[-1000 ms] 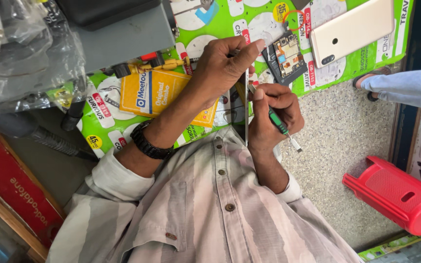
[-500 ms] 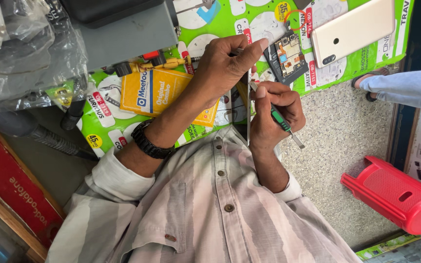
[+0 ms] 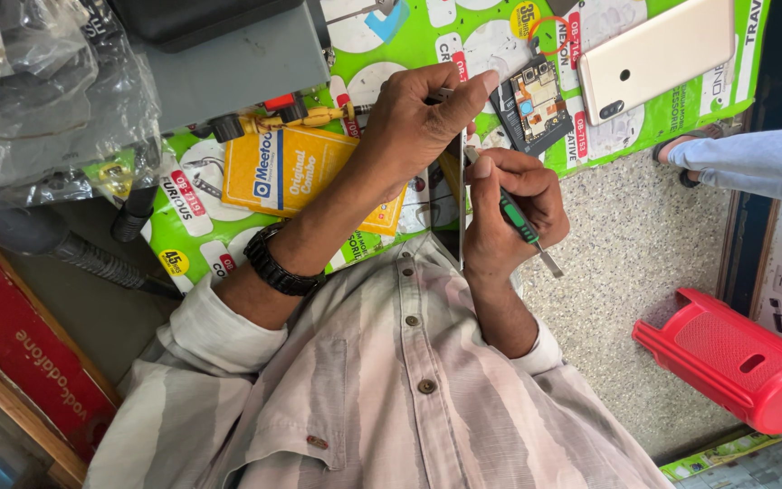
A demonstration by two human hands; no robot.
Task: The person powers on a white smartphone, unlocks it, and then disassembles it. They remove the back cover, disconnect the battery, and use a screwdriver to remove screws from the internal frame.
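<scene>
What I can't make out from here

My left hand (image 3: 423, 118) covers the top of the phone (image 3: 460, 204), which I see edge-on only, so its face is hidden. My right hand (image 3: 504, 213) wraps the screwdriver (image 3: 522, 226); its handle end is buried in my fist. The yellow box (image 3: 305, 177) runs under my left forearm. The gold phone (image 3: 658, 54) and black case (image 3: 210, 18) are cut by the top edge, the red stool (image 3: 735, 362) by the right.
</scene>
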